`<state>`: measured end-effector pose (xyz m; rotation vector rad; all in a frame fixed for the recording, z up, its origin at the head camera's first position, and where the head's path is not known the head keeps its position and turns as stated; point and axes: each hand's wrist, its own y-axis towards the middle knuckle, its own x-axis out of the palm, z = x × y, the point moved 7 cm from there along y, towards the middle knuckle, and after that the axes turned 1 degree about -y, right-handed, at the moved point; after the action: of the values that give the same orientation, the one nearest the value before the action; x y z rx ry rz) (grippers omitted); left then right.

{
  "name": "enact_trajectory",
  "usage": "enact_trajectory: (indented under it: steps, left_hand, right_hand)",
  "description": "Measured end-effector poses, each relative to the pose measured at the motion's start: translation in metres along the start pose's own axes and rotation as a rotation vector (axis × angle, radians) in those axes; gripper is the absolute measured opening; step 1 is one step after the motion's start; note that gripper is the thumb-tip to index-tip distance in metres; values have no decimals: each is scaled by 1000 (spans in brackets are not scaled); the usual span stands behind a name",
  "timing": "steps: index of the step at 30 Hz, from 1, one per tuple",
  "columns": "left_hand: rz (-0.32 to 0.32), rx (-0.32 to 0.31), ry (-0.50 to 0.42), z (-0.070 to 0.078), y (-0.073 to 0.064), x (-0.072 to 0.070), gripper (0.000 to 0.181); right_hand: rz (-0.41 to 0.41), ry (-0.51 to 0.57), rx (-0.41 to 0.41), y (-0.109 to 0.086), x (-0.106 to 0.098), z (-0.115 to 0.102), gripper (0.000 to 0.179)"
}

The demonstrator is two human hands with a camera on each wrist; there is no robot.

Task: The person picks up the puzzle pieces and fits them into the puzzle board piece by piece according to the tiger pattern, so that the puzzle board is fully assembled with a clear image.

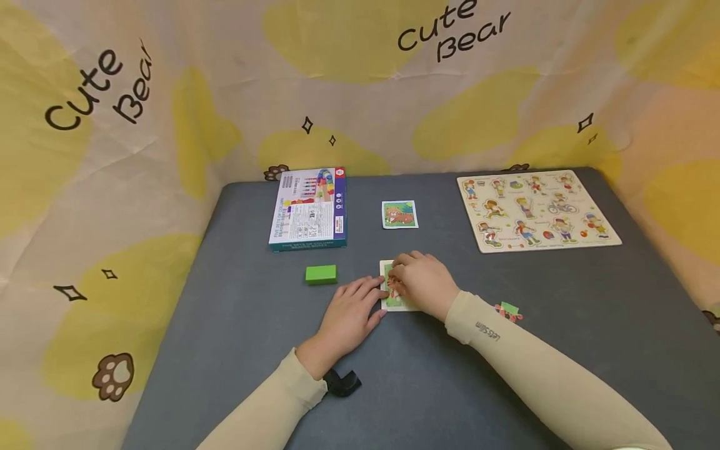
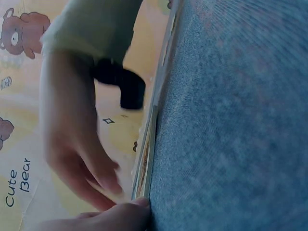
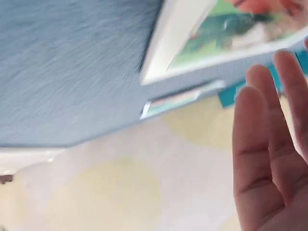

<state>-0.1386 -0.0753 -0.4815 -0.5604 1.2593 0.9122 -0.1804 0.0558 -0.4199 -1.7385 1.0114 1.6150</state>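
A small picture puzzle card [image 1: 394, 302] with a white border and green artwork lies on the table in front of me. The left hand [image 1: 350, 315] rests at its left edge, fingers extended, fingertips right on the border. Over the card's right part reaches the right hand [image 1: 425, 282], fingertips down at the picture and covering much of it. In the right wrist view several fingers [image 3: 255, 144] of this hand are nearly straight, with nothing visible between them. The left wrist view shows the card edge-on [image 2: 147, 163], a left fingertip against it.
Behind the card lies a bear picture card [image 1: 400, 215]. A green block [image 1: 321, 275] and a boxed toy set [image 1: 308, 212] are on the left. At the back right is a large figure puzzle board [image 1: 537, 212]. Loose puzzle pieces [image 1: 509, 310] lie beside the right forearm.
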Motion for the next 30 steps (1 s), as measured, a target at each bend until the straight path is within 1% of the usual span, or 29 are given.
enact_trajectory:
  steps: [2, 4, 5, 7, 9, 11, 13, 15, 17, 19, 21, 24, 27, 30]
  left_hand:
    - [-12, 4, 10, 3, 1, 1, 39]
    - [-19, 15, 15, 7, 3, 1, 39]
    - [-20, 19, 16, 8, 3, 1, 40]
    - [-21, 24, 18, 10, 4, 1, 40]
    - [-22, 22, 18, 9, 3, 1, 40]
    - [-18, 18, 22, 7, 2, 2, 40]
    - [-11, 14, 25, 4, 2, 2, 41]
    - [-9, 8, 20, 2, 1, 2, 41]
    - [-7, 0, 13, 1, 0, 1, 41]
    - [-2, -6, -1, 0, -1, -1, 40]
    - [3, -10, -7, -1, -2, -1, 40]
    - [3, -9, -12, 0, -3, -1, 40]
    - [-9, -8, -14, 1, -3, 0, 40]
    - [-10, -12, -19, 0, -3, 0, 40]
  right_hand:
    - [28, 36, 13, -19, -14, 12, 22]
    - [20, 57, 33, -43, -27, 28, 23]
    - [-8, 59, 45, -56, -31, 37, 24]
    - [-98, 57, 81, -84, -34, 54, 28]
    - [-204, 72, 115, -111, -30, 69, 36]
    - [-282, 109, 137, -134, -21, 79, 42]
    - [-316, 178, 158, -150, -12, 86, 45]
    - [-321, 244, 159, -160, -5, 90, 47]
    - [-309, 313, 152, -164, 0, 93, 46]
    - [-296, 359, 126, -163, 1, 94, 46]
    - [-296, 390, 98, -162, 0, 94, 48]
    - [-320, 417, 48, -157, -3, 91, 49]
    - [-314, 420, 32, -146, -12, 85, 46]
    - [-225, 468, 34, -122, -28, 76, 39]
